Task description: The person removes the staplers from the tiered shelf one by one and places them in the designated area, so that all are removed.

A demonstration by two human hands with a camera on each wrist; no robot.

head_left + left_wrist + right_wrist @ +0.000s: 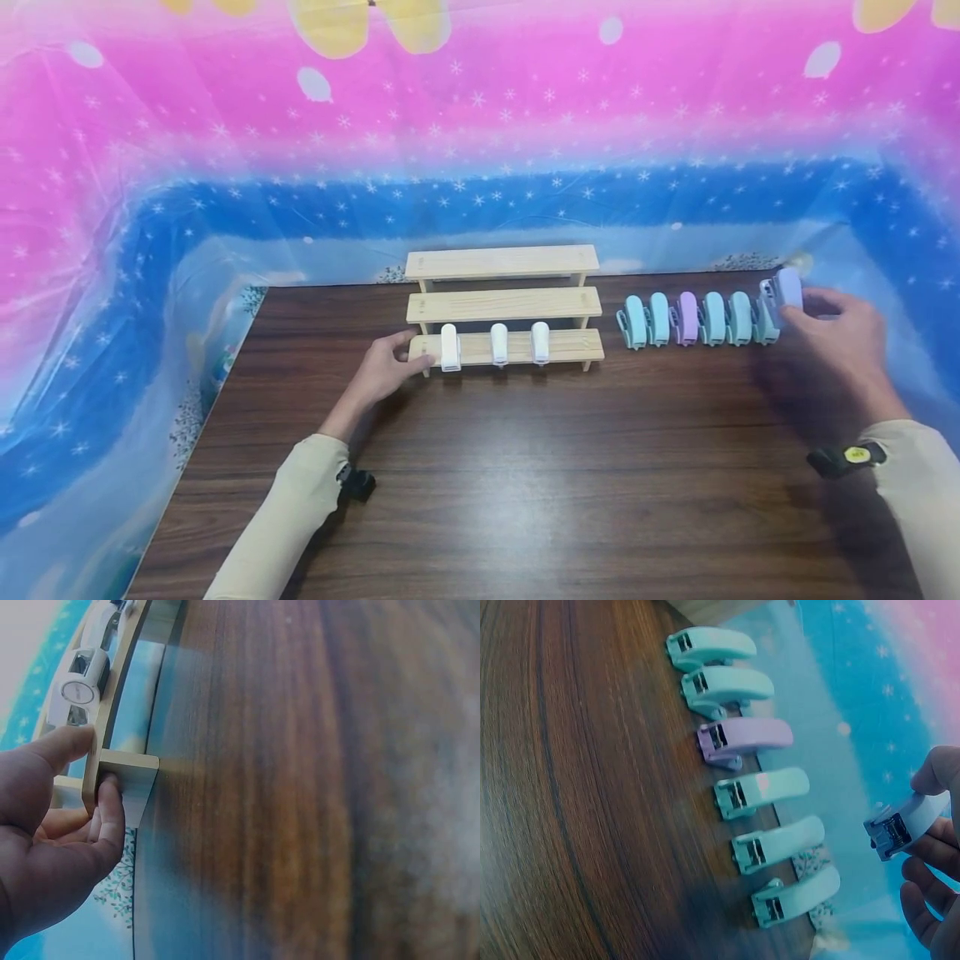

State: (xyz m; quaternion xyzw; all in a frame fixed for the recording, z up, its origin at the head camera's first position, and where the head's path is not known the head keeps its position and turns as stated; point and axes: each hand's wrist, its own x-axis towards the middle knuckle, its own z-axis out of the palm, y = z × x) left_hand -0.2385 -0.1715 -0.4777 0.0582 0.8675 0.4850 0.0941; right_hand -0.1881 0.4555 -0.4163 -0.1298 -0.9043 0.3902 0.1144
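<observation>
My left hand (382,367) grips the left end of the lowest step of a three-step wooden stand (521,346), thumb near the upper face and fingers beneath, by the leg. Three small white stapler-like hand tools (498,344) stand spaced along that step. At the right, my right hand (847,333) holds a pale lavender stapler-like tool (788,287) between thumb and fingers, raised off the table. Beside it runs a row of similar tools, several mint green (784,844) and one purple (754,736). Part of the held tool is hidden by my fingers.
The stand's middle step (502,305) and top step (502,262) rise behind the lowest one. A dark wood-grain table (510,483) lies under everything. Behind and at both sides hangs a pink and blue patterned cloth (480,150), close to the table's back edge.
</observation>
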